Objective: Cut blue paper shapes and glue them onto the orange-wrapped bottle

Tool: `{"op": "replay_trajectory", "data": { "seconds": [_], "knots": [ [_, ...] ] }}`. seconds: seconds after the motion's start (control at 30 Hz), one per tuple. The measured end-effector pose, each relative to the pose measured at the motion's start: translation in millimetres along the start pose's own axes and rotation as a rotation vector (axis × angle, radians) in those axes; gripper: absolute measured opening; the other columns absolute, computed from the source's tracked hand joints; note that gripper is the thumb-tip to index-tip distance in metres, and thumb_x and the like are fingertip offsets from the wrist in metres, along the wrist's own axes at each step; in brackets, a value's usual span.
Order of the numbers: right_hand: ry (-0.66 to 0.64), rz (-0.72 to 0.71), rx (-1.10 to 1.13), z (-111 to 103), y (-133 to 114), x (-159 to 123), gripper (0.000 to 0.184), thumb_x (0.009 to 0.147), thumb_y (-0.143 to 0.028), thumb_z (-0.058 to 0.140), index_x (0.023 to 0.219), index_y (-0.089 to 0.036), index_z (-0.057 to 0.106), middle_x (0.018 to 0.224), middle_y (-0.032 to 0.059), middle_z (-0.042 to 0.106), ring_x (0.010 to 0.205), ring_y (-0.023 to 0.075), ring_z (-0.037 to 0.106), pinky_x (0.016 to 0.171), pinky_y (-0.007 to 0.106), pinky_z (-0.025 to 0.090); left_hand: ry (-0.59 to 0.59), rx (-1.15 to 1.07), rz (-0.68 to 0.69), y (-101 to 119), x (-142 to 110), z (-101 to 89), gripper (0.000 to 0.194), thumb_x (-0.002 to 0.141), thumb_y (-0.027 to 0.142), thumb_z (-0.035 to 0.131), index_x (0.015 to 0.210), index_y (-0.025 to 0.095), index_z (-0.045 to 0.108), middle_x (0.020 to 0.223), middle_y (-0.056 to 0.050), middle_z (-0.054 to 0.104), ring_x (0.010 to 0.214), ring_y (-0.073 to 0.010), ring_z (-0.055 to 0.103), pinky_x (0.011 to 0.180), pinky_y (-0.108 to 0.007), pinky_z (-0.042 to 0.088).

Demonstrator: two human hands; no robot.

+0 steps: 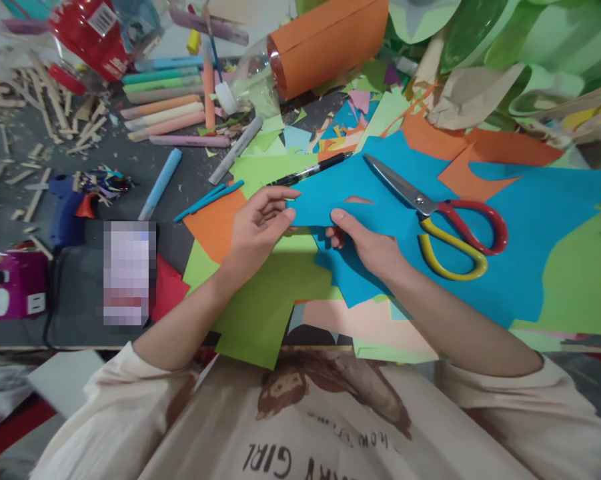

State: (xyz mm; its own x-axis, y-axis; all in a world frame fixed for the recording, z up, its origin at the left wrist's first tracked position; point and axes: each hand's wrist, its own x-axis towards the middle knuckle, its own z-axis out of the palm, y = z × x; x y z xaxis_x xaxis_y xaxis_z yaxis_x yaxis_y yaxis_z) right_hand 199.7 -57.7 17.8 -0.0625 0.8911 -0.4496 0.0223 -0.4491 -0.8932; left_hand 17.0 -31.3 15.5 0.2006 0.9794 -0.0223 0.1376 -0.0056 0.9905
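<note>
Between my two hands is a small piece of blue paper (311, 215), held above the larger sheets. My left hand (263, 223) pinches its left end between thumb and fingers. At its right end my right hand (363, 237) grips it, thumb on top and fingers curled beneath. Scissors (420, 203) with one red and one yellow handle lie just right of my right hand, on a large blue paper sheet (515, 267). A black marker (310, 171) rests beyond my hands. Green paper (265, 293) spreads below them.
An orange-wrapped plastic bottle (330, 50) lies at the back, near several coloured pens (165, 107) and paper scraps (347, 123). On the left are a blue glue gun (66, 210), a phone (129, 273), a purple box (14, 285) and wooden stick pieces (43, 100).
</note>
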Motion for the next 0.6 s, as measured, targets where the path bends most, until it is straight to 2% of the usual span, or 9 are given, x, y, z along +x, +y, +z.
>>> {"op": "replay_trajectory", "data": {
  "seconds": [0.07, 0.17, 0.3, 0.5, 0.6],
  "knots": [
    [0.01, -0.028, 0.018, 0.5, -1.0, -0.1, 0.052, 0.07, -0.071, 0.066, 0.06, -0.02, 0.062, 0.059, -0.0004, 0.06, 0.056, 0.0114, 0.056, 0.06, 0.027, 0.049, 0.051, 0.03, 0.032, -1.3, 1.0, -0.4, 0.02, 0.078, 0.034, 0.069, 0.093, 0.021, 0.066, 0.073, 0.001, 0.06, 0.066, -0.0109, 0.062, 0.059, -0.022, 0.054],
    [0.037, -0.07, 0.024, 1.7, -2.9, -1.2, 0.049, 0.071, -0.067, 0.069, 0.06, -0.02, 0.062, 0.061, -0.0002, 0.061, 0.056, 0.0111, 0.055, 0.06, 0.028, 0.049, 0.089, 0.019, 0.071, -3.2, 0.8, 0.0, 0.02, 0.077, 0.034, 0.072, 0.091, 0.021, 0.065, 0.067, 0.003, 0.059, 0.06, -0.0094, 0.06, 0.056, -0.021, 0.052],
    [0.043, -0.09, 0.003, 2.0, -3.5, -2.7, 0.049, 0.075, -0.067, 0.066, 0.06, -0.02, 0.063, 0.059, 0.0, 0.06, 0.057, 0.0121, 0.056, 0.061, 0.028, 0.049, 0.125, 0.015, 0.069, -2.7, -1.2, 1.0, 0.024, 0.077, 0.039, 0.072, 0.092, 0.022, 0.063, 0.065, 0.004, 0.06, 0.056, -0.0095, 0.059, 0.055, -0.022, 0.051],
    [0.025, -0.106, 0.036, 0.6, -1.0, -1.3, 0.048, 0.075, -0.067, 0.066, 0.062, -0.021, 0.063, 0.059, -0.0006, 0.061, 0.056, 0.0117, 0.056, 0.059, 0.028, 0.049, 0.068, 0.026, 0.043, -2.6, 2.4, -2.9, 0.031, 0.079, 0.047, 0.069, 0.095, 0.022, 0.061, 0.071, 0.001, 0.062, 0.063, -0.0111, 0.06, 0.059, -0.024, 0.051],
    [0.014, -0.091, 0.048, 1.5, -1.6, -1.5, 0.048, 0.073, -0.067, 0.068, 0.062, -0.021, 0.062, 0.061, -0.0005, 0.062, 0.058, 0.0117, 0.057, 0.061, 0.027, 0.05, 0.092, 0.062, 0.078, -4.1, 3.6, -4.4, 0.03, 0.08, 0.049, 0.068, 0.093, 0.022, 0.061, 0.079, -0.001, 0.063, 0.068, -0.012, 0.061, 0.062, -0.025, 0.051]
  ]
}}
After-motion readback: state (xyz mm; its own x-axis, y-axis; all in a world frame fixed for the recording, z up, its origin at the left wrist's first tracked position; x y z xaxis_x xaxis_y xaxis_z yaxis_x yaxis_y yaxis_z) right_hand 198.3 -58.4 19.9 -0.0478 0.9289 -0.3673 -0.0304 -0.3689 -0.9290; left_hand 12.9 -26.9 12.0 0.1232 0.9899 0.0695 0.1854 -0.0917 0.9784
